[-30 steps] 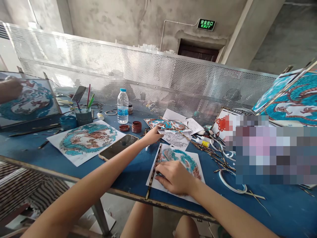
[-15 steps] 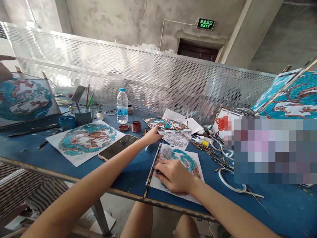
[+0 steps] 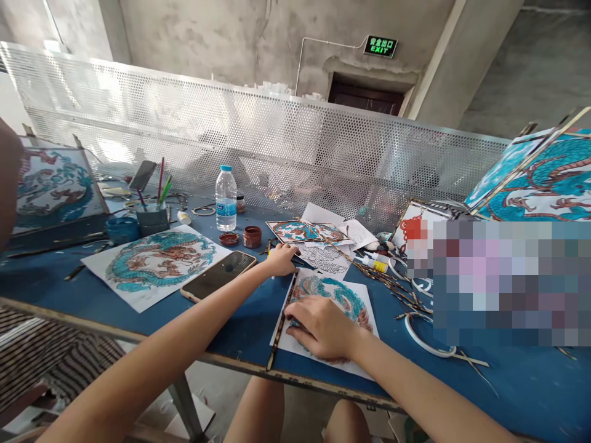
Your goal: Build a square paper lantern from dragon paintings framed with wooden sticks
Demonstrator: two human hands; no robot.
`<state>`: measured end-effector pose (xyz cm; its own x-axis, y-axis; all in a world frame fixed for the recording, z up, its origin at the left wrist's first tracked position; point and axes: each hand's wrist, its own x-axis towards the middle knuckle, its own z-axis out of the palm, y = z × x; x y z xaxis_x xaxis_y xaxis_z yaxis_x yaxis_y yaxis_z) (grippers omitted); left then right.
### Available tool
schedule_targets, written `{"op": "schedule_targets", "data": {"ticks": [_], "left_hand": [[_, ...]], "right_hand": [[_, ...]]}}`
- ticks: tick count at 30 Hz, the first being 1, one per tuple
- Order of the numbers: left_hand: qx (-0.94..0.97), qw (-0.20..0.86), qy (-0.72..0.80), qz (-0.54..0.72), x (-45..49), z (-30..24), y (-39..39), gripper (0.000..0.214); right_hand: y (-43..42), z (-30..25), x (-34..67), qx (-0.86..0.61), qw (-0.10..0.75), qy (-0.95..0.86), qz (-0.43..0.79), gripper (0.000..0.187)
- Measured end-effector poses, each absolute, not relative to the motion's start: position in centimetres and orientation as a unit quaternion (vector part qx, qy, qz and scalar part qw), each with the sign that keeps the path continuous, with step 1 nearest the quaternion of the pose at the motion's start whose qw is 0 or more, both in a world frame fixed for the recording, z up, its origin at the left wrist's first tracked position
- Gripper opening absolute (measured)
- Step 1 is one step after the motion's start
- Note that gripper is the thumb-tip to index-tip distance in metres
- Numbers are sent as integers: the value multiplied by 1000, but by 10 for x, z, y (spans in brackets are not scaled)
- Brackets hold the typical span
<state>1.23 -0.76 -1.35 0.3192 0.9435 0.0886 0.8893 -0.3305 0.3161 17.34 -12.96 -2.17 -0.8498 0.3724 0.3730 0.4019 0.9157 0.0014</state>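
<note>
In the head view, my right hand (image 3: 318, 326) rests on a dragon painting (image 3: 341, 289) in turquoise and brown. Its fingers are curled, with the tips pressed at a thin dark stick (image 3: 276, 341) that lies along the sheet's left edge. My left hand (image 3: 281, 261) reaches across the table, beyond that sheet's top left corner. Its fingers are closed around something small; a bit of yellow and white shows beside them, perhaps a small bottle, mostly hidden. Just past it lie a stick-edged dragon picture (image 3: 295, 231) and a line drawing (image 3: 325, 261).
A phone (image 3: 219, 277) and another dragon painting (image 3: 161, 261) lie left. Behind stand a water bottle (image 3: 226, 200), a brown paint jar (image 3: 252, 237) and a brush cup (image 3: 153, 216). Right are loose sticks (image 3: 392, 283), a glue bottle (image 3: 376, 264) and a white tape ring (image 3: 429, 341).
My left hand has drawn back slightly from the stick-edged picture, and its fingers have curled in. My right hand stays on the painting. The arm at the far left edge has moved.
</note>
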Motion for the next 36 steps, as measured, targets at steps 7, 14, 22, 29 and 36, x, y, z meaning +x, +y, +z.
{"op": "schedule_targets", "data": {"ticks": [7, 14, 22, 29, 36], "left_hand": [[813, 70, 572, 81, 14, -13, -9, 55], [817, 48, 571, 65, 13, -15, -7, 55], [820, 35, 567, 68, 14, -20, -1, 53], [821, 31, 565, 69, 11, -22, 2, 56], [827, 31, 557, 67, 10, -20, 2, 55]], "right_hand": [[-130, -23, 173, -204, 190, -960, -32, 17], [-128, -25, 173, -203, 188, -961, -23, 18], [-127, -24, 173, -199, 196, -960, -19, 19], [-126, -26, 173, -199, 191, -961, -31, 20], [-126, -24, 173, -195, 192, -961, -35, 21]]}}
